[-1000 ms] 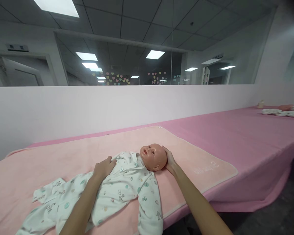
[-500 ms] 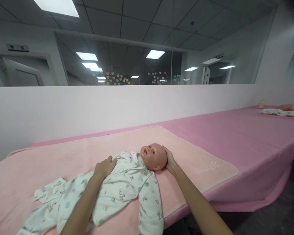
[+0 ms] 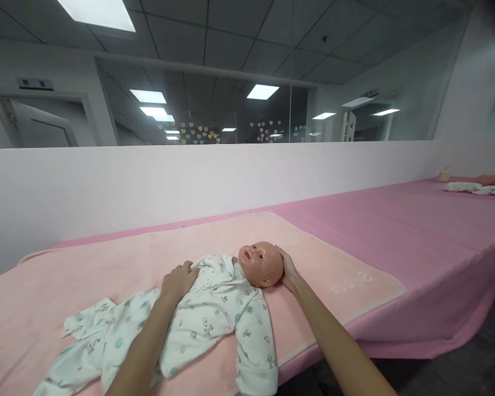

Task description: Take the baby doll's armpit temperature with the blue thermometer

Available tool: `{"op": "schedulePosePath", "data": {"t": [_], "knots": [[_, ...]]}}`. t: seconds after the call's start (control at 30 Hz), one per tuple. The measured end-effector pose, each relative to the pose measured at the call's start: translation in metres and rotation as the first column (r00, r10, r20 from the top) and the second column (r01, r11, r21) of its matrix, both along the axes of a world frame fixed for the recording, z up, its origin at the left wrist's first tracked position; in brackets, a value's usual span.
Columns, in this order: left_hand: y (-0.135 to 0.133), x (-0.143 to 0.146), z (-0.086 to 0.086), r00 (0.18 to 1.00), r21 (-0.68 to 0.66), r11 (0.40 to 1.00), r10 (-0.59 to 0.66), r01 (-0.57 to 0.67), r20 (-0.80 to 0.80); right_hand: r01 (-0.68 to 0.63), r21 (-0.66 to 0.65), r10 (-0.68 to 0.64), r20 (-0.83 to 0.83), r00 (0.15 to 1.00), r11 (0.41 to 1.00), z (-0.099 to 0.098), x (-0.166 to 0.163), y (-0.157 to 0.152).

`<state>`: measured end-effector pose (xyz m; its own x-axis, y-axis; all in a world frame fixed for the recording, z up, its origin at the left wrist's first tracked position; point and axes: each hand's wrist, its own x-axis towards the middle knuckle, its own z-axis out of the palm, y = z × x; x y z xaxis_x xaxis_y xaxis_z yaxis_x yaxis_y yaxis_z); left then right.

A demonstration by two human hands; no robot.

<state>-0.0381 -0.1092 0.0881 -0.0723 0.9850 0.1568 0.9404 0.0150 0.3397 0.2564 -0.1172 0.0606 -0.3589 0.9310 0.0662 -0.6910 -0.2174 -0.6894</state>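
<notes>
A baby doll (image 3: 262, 265) lies on its back, its bare head toward the right. It wears a white printed top (image 3: 206, 308) and white printed trousers (image 3: 103, 335). My left hand (image 3: 179, 281) rests on the doll's body at the waist and far side, fingers lying over the cloth. At the crown of the head, my right hand (image 3: 287, 269) is cupped around the back of the skull; some of its fingers are hidden behind the head. One sleeve of the top hangs toward the near edge.
Under the doll, a peach blanket (image 3: 313, 264) is spread over a table with a pink cover (image 3: 396, 231). White printed clothing (image 3: 474, 188) and a small pale bottle-like object (image 3: 444, 174) lie at the far right. A white wall (image 3: 231, 176) with windows above it borders the back.
The view has shifted very slightly. Both hands keep their places on the doll, and the doll lies as before.
</notes>
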Motion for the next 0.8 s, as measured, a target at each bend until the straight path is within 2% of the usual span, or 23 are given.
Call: {"op": "schedulePosePath", "data": {"t": [0.07, 0.1, 0.17, 0.2, 0.23, 0.33, 0.4, 0.47, 0.5, 0.53, 0.57, 0.6, 0.67, 0.73, 0.77, 0.8], "knots": [[-0.002, 0.006, 0.004, 0.980, 0.220, 0.974, -0.094, 0.054, 0.176, 0.011, -0.003, -0.011, 0.016, 1.000, 1.000, -0.001, 0.000, 0.001], [-0.005, 0.011, 0.007, 0.940, 0.330, 0.940, -0.187, 0.087, 0.286, 0.013, -0.004, -0.013, 0.021, 1.000, 1.000, -0.001, 0.000, 0.001], [-0.012, 0.024, 0.013, 0.788, 0.438, 0.886, -0.377, 0.153, 0.486, 0.000, 0.002, 0.000, 0.020, 1.000, 1.000, 0.000, 0.000, 0.000], [-0.018, 0.031, 0.015, 0.711, 0.417, 0.883, -0.434, 0.214, 0.554, -0.010, 0.006, 0.009, 0.018, 1.000, 1.000, 0.000, 0.000, 0.000], [-0.023, 0.039, 0.017, 0.666, 0.370, 0.878, -0.472, 0.302, 0.577, -0.017, 0.012, 0.017, 0.013, 1.000, 1.000, 0.001, 0.001, -0.001], [-0.040, 0.060, 0.017, 0.701, 0.277, 0.825, -0.565, 0.493, 0.435, -0.027, 0.025, 0.027, 0.011, 1.000, 0.999, 0.002, 0.000, -0.003], [-0.047, 0.068, 0.016, 0.727, 0.277, 0.805, -0.592, 0.524, 0.348, -0.028, 0.028, 0.028, 0.023, 0.999, 0.999, 0.002, -0.001, -0.003], [-0.048, 0.070, 0.015, 0.738, 0.276, 0.818, -0.574, 0.504, 0.354, -0.024, 0.025, 0.022, 0.053, 0.998, 0.999, 0.001, -0.003, -0.001], [-0.046, 0.070, 0.015, 0.738, 0.262, 0.832, -0.555, 0.489, 0.384, 0.048, 0.023, -0.050, 0.096, 0.994, 0.999, 0.001, -0.004, 0.000], [-0.042, 0.067, 0.015, 0.734, 0.246, 0.848, -0.530, 0.470, 0.425, 0.181, 0.025, -0.182, 0.158, 0.970, 0.983, 0.000, -0.005, 0.002], [-0.038, 0.064, 0.014, 0.724, 0.231, 0.868, -0.495, 0.441, 0.479, 0.350, 0.038, -0.349, 0.228, 0.909, 0.936, 0.000, -0.005, 0.003], [-0.033, 0.061, 0.013, 0.702, 0.217, 0.890, -0.451, 0.401, 0.552, 0.516, 0.065, -0.511, 0.288, 0.810, 0.854, 0.000, -0.005, 0.003], [-0.023, 0.051, 0.010, 0.581, 0.181, 0.939, -0.325, 0.294, 0.746, 0.750, 0.125, -0.739, 0.337, 0.583, 0.649, 0.002, -0.006, 0.000], [-0.014, 0.042, 0.006, 0.351, 0.094, 0.971, -0.169, 0.222, 0.921, 0.826, 0.289, -0.861, 0.324, 0.391, 0.484, 0.008, -0.013, -0.009], [-0.011, 0.039, 0.004, 0.224, 0.036, 0.974, -0.088, 0.225, 0.971, 0.805, 0.438, -0.909, 0.303, 0.286, 0.399, 0.013, -0.020, -0.014], [-0.009, 0.036, 0.002, 0.115, -0.014, 0.969, -0.015, 0.247, 0.993, 0.715, 0.618, -0.943, 0.271, 0.195, 0.326, 0.018, -0.029, -0.020]]}}
